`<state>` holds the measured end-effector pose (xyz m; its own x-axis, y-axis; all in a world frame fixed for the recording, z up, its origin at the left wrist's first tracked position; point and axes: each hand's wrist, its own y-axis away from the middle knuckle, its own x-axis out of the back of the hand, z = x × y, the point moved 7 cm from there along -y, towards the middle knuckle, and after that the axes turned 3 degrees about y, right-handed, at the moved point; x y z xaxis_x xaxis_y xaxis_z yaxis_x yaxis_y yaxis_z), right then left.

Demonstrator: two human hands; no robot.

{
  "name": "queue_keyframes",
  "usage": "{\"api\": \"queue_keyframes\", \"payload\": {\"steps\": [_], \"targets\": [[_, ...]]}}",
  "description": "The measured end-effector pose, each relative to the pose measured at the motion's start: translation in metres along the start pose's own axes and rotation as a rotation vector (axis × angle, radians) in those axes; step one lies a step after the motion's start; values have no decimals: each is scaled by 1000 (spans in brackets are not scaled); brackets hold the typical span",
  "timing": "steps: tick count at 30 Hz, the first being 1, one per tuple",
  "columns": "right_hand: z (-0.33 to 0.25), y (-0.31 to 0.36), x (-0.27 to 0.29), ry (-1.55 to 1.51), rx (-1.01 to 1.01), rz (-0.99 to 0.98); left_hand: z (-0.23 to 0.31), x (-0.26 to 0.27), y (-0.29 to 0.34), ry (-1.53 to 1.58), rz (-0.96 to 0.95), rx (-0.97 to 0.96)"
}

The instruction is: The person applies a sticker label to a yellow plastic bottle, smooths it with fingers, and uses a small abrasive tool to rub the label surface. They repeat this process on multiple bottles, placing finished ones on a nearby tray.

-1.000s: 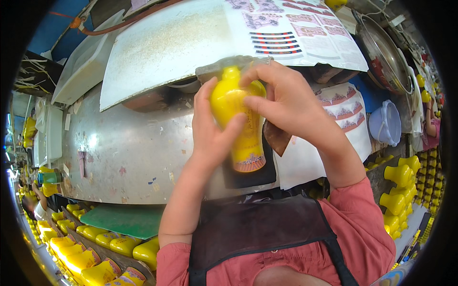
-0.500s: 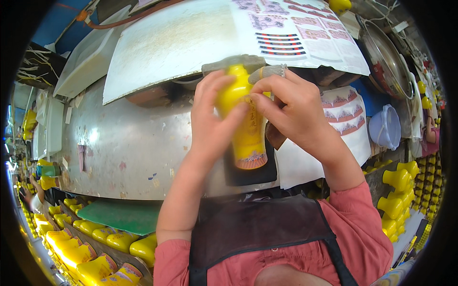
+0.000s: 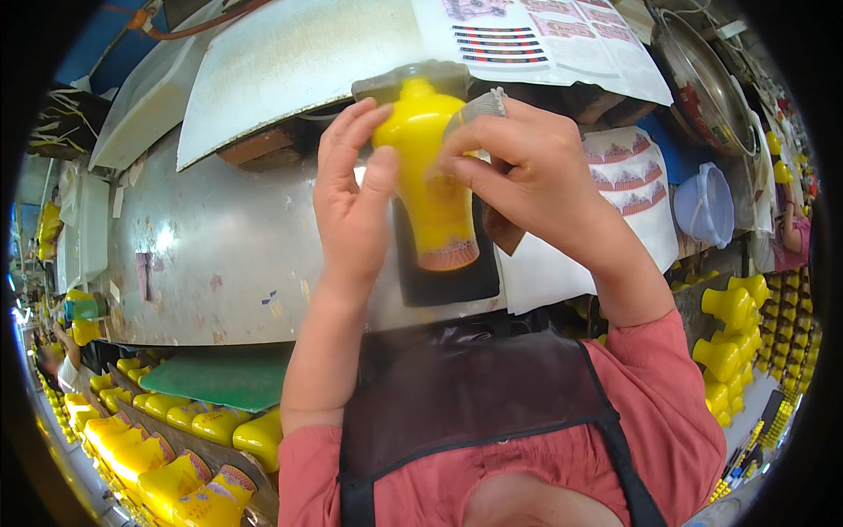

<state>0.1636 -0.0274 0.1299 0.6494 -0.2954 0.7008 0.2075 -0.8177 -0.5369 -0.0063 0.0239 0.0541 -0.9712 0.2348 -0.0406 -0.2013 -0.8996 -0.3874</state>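
1. The left hand [image 3: 351,198] has its fingers and thumb spread apart, at the left shoulder of a yellow vase [image 3: 426,167]; whether the fingertips touch it I cannot tell.
2. The right hand [image 3: 531,171] is curled on the vase's other side, its thumb and forefinger close together over the vase's edge; whether they are clamped on anything I cannot tell.
3. The vase lies between the two hands, neck pointing away from the person, with a patterned band around its base nearer the person than either hand.
4. A black pad [image 3: 448,285] is under the vase, and a grey block [image 3: 378,86] is at its neck, beyond the left hand.
5. A grey ribbed piece [image 3: 483,107] shows just beyond the right hand's fingers, and a brown piece [image 3: 503,232] sticks out below that hand; whether either is held I cannot tell.
6. To the right of the right hand lies a sheet of printed strips [image 3: 628,180], with a pale blue bucket [image 3: 704,207] farther right.
7. Beyond both hands are a white board [image 3: 299,66] and a printed sheet [image 3: 566,66].
8. Left of the left hand stretches a metal table [image 3: 237,237].
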Motion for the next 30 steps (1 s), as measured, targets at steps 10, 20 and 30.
{"api": "queue_keyframes", "payload": {"steps": [10,20,30], "targets": [[-8,24,29,-270,-80,-106,-36,-26,39,318,2,416],[131,33,155,-153,-752,61,-30,-37,48,-9,-77,501],[339,83,352,-194,-876,468,-55,-24,60,63,-41,443]]}}
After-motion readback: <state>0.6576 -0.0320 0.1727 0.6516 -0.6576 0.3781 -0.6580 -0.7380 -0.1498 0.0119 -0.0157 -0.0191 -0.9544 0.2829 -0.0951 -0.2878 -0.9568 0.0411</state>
